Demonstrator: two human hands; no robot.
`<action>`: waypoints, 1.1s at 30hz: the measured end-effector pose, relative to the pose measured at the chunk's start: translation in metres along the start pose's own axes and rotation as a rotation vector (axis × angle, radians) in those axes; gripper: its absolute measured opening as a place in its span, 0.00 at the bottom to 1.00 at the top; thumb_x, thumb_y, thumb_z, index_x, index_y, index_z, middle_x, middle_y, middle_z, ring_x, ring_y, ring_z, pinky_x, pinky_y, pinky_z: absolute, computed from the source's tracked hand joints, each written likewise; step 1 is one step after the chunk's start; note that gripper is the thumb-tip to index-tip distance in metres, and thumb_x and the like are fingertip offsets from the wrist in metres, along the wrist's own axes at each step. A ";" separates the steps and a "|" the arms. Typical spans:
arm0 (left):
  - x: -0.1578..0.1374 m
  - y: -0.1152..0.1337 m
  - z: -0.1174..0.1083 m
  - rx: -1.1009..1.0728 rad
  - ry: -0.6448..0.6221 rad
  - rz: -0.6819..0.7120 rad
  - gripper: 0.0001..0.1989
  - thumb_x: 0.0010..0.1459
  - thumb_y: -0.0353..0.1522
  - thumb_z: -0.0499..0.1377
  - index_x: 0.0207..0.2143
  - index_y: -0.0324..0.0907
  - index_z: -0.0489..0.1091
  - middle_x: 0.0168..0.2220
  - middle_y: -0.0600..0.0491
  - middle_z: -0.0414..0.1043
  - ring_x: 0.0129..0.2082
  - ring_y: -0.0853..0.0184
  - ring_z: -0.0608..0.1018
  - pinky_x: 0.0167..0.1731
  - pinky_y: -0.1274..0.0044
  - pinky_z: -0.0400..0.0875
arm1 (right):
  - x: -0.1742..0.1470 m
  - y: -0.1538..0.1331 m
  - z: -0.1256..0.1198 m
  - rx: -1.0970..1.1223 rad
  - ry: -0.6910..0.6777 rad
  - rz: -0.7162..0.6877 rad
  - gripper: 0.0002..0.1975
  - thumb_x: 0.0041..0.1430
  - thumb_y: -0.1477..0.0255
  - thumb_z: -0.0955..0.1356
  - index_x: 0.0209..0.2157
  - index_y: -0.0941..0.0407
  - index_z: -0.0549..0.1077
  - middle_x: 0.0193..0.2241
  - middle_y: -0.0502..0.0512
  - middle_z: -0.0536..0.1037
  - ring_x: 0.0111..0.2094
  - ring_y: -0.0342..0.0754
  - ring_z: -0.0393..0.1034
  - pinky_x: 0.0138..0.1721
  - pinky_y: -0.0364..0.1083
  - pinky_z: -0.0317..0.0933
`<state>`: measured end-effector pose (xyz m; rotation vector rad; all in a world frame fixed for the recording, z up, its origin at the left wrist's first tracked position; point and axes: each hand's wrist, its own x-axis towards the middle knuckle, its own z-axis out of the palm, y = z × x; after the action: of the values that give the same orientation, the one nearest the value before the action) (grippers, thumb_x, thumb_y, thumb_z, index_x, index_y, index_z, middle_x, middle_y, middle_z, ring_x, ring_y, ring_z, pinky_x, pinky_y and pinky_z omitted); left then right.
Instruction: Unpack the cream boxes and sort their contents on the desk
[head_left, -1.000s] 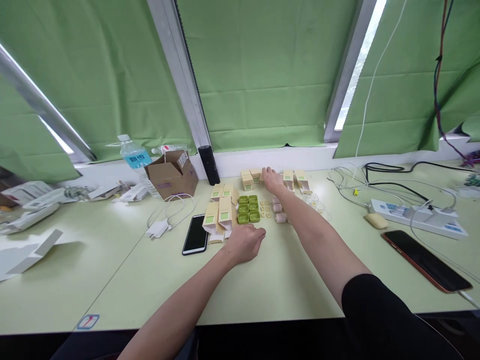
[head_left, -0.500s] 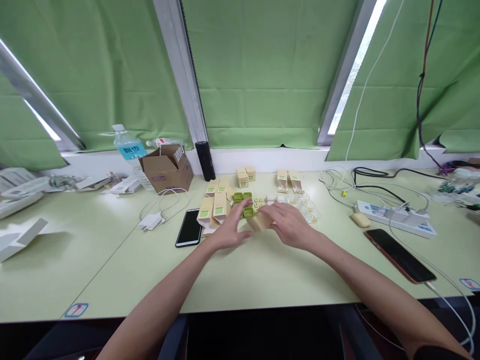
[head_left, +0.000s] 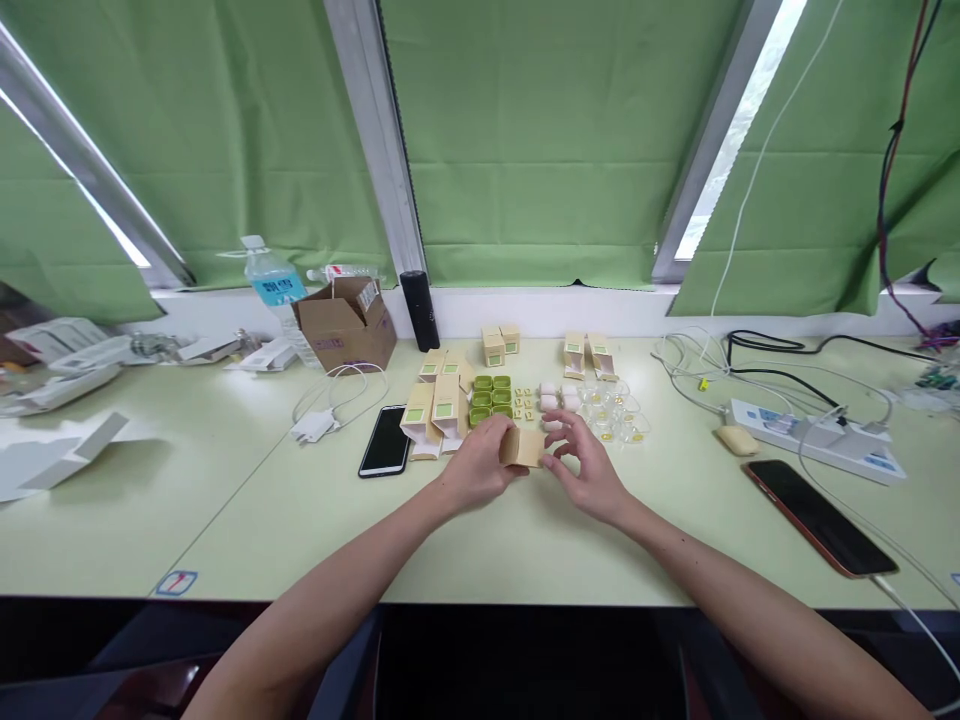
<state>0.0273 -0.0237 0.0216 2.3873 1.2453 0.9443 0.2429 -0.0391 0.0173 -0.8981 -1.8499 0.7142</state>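
My left hand (head_left: 480, 462) is closed round a small cardboard box (head_left: 525, 448), whose flap points toward my right hand. At the flap's edge is my right hand (head_left: 586, 468), its thumb and fingers curved and apart; whether the fingertips touch the card I cannot tell. Just beyond the hands lie green square cups (head_left: 492, 384) in rows, tiny yellow-green pieces (head_left: 523, 392), pale pink blocks (head_left: 548, 390) and clear plastic cups (head_left: 615, 410). Left of the green cups, several open cardboard boxes (head_left: 448, 405) with green labels lie together.
More boxes (head_left: 493, 346) stand at the back, with two open ones (head_left: 575, 352) to their right. A phone (head_left: 385, 440) lies at left, another phone (head_left: 821, 518) at right beside a power strip (head_left: 817, 442) and cables. A brown carton (head_left: 346, 325), water bottle (head_left: 277, 290) and black cylinder (head_left: 419, 308) line the wall.
The small box has passed from my right hand's grip into my left hand, which has closed on it. My right hand has opened and sits at the flap. The view has shifted slightly.
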 end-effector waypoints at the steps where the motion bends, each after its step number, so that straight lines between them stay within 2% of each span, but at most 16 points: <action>1: -0.001 0.001 0.002 0.047 -0.002 0.041 0.21 0.54 0.33 0.69 0.45 0.43 0.63 0.42 0.50 0.71 0.41 0.58 0.75 0.38 0.68 0.70 | 0.000 -0.001 0.001 0.021 -0.015 0.045 0.26 0.63 0.71 0.67 0.61 0.47 0.58 0.55 0.61 0.70 0.41 0.51 0.74 0.40 0.54 0.74; 4: -0.004 0.003 0.005 0.194 -0.002 0.178 0.19 0.59 0.34 0.64 0.50 0.42 0.63 0.48 0.44 0.72 0.46 0.54 0.74 0.40 0.66 0.71 | 0.001 -0.002 0.005 0.065 -0.065 0.130 0.27 0.62 0.70 0.67 0.61 0.48 0.57 0.51 0.60 0.72 0.39 0.49 0.73 0.40 0.54 0.74; 6: -0.005 0.004 0.005 0.252 0.003 0.221 0.17 0.62 0.35 0.62 0.51 0.42 0.63 0.49 0.44 0.72 0.47 0.53 0.74 0.39 0.66 0.72 | 0.001 -0.003 0.007 0.080 -0.071 0.157 0.28 0.61 0.70 0.67 0.61 0.48 0.56 0.51 0.60 0.72 0.40 0.50 0.73 0.42 0.55 0.73; 10: -0.004 0.005 0.001 0.302 0.017 0.233 0.16 0.62 0.33 0.61 0.50 0.41 0.64 0.47 0.43 0.74 0.47 0.53 0.74 0.39 0.66 0.72 | 0.006 -0.005 0.006 0.133 -0.092 0.221 0.28 0.60 0.71 0.67 0.60 0.48 0.56 0.52 0.60 0.72 0.40 0.49 0.74 0.43 0.54 0.72; 15: -0.004 0.010 -0.005 0.404 -0.009 0.217 0.12 0.58 0.28 0.59 0.45 0.41 0.66 0.43 0.44 0.75 0.44 0.54 0.75 0.33 0.68 0.71 | 0.018 -0.007 0.004 0.098 -0.209 0.300 0.26 0.61 0.72 0.66 0.60 0.49 0.58 0.49 0.58 0.71 0.38 0.48 0.75 0.42 0.53 0.70; 20: -0.005 0.013 -0.007 0.471 -0.041 0.208 0.16 0.52 0.23 0.59 0.43 0.42 0.66 0.42 0.45 0.75 0.43 0.54 0.74 0.32 0.68 0.70 | 0.022 -0.001 0.008 0.136 -0.258 0.307 0.27 0.60 0.73 0.66 0.59 0.50 0.57 0.48 0.57 0.70 0.38 0.47 0.74 0.40 0.50 0.69; 24: -0.006 0.012 -0.003 0.463 -0.110 0.226 0.24 0.49 0.20 0.58 0.49 0.41 0.65 0.45 0.43 0.74 0.47 0.52 0.72 0.35 0.66 0.73 | 0.016 0.001 0.013 0.136 -0.259 0.299 0.29 0.57 0.75 0.66 0.59 0.50 0.56 0.46 0.56 0.71 0.34 0.45 0.72 0.37 0.48 0.67; 27: -0.006 0.015 -0.002 0.400 -0.142 0.238 0.27 0.52 0.21 0.58 0.56 0.41 0.62 0.49 0.43 0.73 0.49 0.52 0.72 0.39 0.64 0.74 | 0.010 -0.002 0.014 0.124 -0.231 0.306 0.31 0.55 0.77 0.66 0.59 0.50 0.55 0.45 0.56 0.73 0.34 0.46 0.72 0.37 0.48 0.66; 30: -0.005 0.019 -0.003 0.331 -0.151 0.272 0.27 0.58 0.28 0.60 0.60 0.41 0.60 0.51 0.43 0.72 0.50 0.52 0.72 0.45 0.62 0.73 | 0.008 -0.007 0.012 0.128 -0.200 0.319 0.33 0.53 0.77 0.66 0.59 0.50 0.54 0.46 0.55 0.74 0.34 0.46 0.72 0.38 0.49 0.67; 33: -0.005 0.023 -0.004 0.301 -0.139 0.288 0.23 0.61 0.33 0.60 0.57 0.42 0.62 0.50 0.44 0.73 0.49 0.52 0.73 0.47 0.60 0.72 | 0.007 -0.007 0.011 0.103 -0.164 0.324 0.33 0.52 0.78 0.66 0.59 0.49 0.54 0.52 0.59 0.70 0.33 0.45 0.72 0.38 0.50 0.69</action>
<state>0.0365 -0.0412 0.0346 2.8721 1.0748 0.6865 0.2284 -0.0383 0.0221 -1.1119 -1.8079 1.1013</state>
